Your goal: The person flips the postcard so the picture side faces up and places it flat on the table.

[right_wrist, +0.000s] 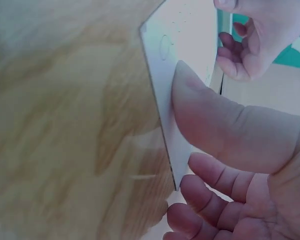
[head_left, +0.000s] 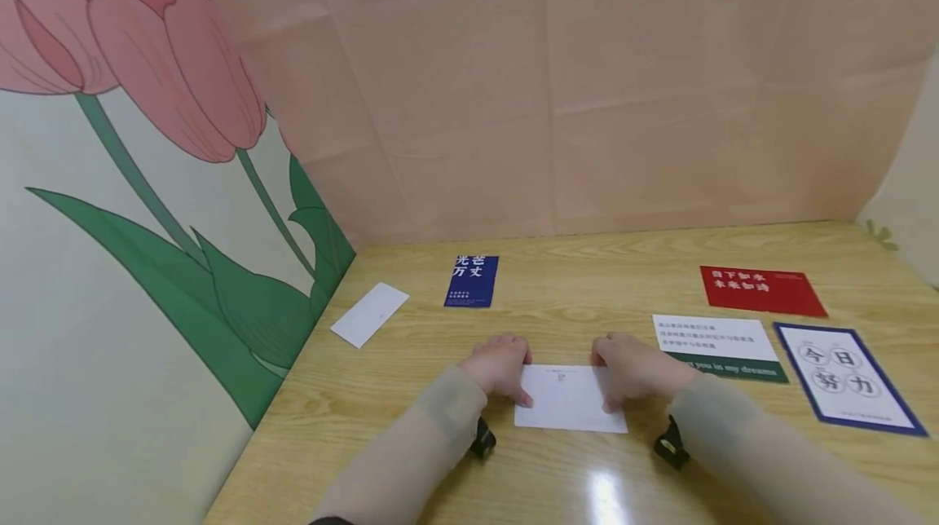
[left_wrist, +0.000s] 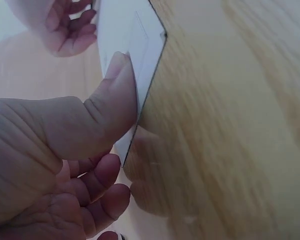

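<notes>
A white postcard (head_left: 568, 404) with faint print near its far edge is held between both hands at the front middle of the table. My left hand (head_left: 500, 366) pinches its left end; in the left wrist view the thumb (left_wrist: 115, 95) lies on the card's face and the fingers curl by its edge. At the opposite end my right hand (head_left: 637, 366) grips it the same way, its thumb (right_wrist: 200, 105) on the face in the right wrist view. The card's edge stands close over the wooden tabletop. The farther corners are partly hidden by the hands.
Left of the hands lies a blank-looking white card (head_left: 369, 315), with a blue card (head_left: 472, 284) behind. On the right are a red card (head_left: 763, 291), a white-and-green card (head_left: 719, 346) and a blue-bordered card (head_left: 849, 377). A pinkish cloth (head_left: 587, 101) hangs behind the table (head_left: 352, 427).
</notes>
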Tool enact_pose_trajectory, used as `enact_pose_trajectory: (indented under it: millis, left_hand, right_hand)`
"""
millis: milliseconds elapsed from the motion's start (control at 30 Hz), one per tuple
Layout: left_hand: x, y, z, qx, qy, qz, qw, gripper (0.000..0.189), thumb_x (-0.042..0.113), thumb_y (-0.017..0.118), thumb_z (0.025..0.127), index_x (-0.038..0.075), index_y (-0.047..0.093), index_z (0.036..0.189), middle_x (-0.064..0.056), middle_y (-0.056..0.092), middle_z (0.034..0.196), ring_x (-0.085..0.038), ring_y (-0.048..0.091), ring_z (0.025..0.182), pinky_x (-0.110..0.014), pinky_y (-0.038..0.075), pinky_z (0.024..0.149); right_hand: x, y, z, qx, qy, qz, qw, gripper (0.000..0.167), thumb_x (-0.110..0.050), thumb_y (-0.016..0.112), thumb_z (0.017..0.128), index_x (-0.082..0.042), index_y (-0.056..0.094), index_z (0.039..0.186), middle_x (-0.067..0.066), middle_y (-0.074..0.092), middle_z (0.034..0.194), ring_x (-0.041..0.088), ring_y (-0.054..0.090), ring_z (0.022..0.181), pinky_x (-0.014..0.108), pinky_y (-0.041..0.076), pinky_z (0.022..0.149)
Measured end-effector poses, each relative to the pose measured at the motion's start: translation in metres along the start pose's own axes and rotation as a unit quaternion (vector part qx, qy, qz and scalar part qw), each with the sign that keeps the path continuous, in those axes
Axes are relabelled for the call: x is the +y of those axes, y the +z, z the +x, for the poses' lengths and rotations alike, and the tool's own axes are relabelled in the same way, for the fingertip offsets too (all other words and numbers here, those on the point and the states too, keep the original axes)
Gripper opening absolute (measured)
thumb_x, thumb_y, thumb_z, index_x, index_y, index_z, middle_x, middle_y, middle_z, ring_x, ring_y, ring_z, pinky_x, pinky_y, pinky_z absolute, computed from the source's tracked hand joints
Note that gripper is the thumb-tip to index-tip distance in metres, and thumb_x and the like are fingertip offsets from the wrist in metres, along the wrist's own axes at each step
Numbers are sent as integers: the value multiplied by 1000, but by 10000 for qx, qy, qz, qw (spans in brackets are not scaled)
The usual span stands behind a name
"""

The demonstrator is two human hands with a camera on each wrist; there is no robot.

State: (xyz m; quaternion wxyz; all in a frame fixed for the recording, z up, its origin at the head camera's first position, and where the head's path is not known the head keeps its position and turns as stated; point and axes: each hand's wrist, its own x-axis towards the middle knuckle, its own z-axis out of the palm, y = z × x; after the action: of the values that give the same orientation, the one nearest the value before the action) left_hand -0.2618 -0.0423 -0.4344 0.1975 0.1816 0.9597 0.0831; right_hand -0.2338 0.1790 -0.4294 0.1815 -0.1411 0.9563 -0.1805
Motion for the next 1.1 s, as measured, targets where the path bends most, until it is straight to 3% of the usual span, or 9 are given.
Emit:
enact_pose_trajectory:
  millis: [433,533,667,800,933,1100]
  left_hand:
    - [-1,0,3,25,-9,-44,10000,57,40,88,63,22,57,107,6,53,100,-14,47,92,-35,40,92]
    - [-3,1,2,125,18,-170,9998,62,40,89,62,23,56,112,7,55,105,-13,50,97,-37,39,97]
    - [-6,3,1,275,248,-126,9992,61,39,88,64,23,61,117,7,58,111,-15,51,104,-39,37,99]
    - [-9,3,-2,393,461,-132,9981,45,38,84,73,23,67,112,8,58,107,-14,51,103,-37,39,94]
    - [-12,1,-5,461,438,-834,9945,22,32,78,81,21,68,97,9,59,93,-12,53,86,-30,43,80]
    - [-16,-3,-11,473,294,-1933,9796,10,27,72,87,20,66,83,7,60,80,-12,52,72,-28,43,64]
  right_hand:
    - [-1,1,-3,279,-195,-120,9993,53,-19,91,61,-11,62,105,6,51,100,25,47,90,44,46,79]
    - [-2,3,-5,385,-194,-134,9990,53,-19,91,61,-12,62,105,6,50,102,25,47,91,43,46,78]
    - [-2,4,-7,443,-175,-118,9988,54,-21,90,62,-13,59,106,5,53,100,24,49,88,43,47,78]
    - [-1,5,-7,511,-298,-22,9982,50,-18,89,65,-12,57,104,3,56,95,22,51,85,42,46,78]
    - [-1,4,-7,728,-461,-1,9963,44,-15,86,68,-11,58,102,2,58,93,20,52,83,41,47,75]
    - [-4,-4,-10,910,-441,433,9939,42,-19,84,73,-9,59,106,4,60,99,20,54,85,40,48,75]
